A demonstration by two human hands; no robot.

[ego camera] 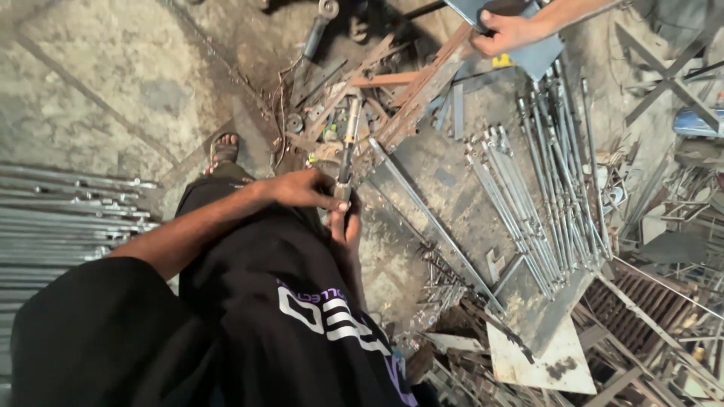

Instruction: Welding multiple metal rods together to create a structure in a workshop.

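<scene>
I look down over my black shirt. My left hand (302,188) reaches across my body and grips the lower end of a long grey metal rod (349,143) that stands nearly upright toward a heap of scrap. My right hand (346,226) sits just below it, fingers curled on the same rod's bottom end; most of that hand is hidden by my shirt. The rod's upper end points into the rusty pieces.
Another person's hand (507,34) holds a grey metal sheet (539,54) at the top right. Bundles of threaded steel rods (543,188) lie on the right, more rods (60,211) on the left. Rusty angle bars (415,98), a sandalled foot (224,149) and a pale plate (543,354) surround me.
</scene>
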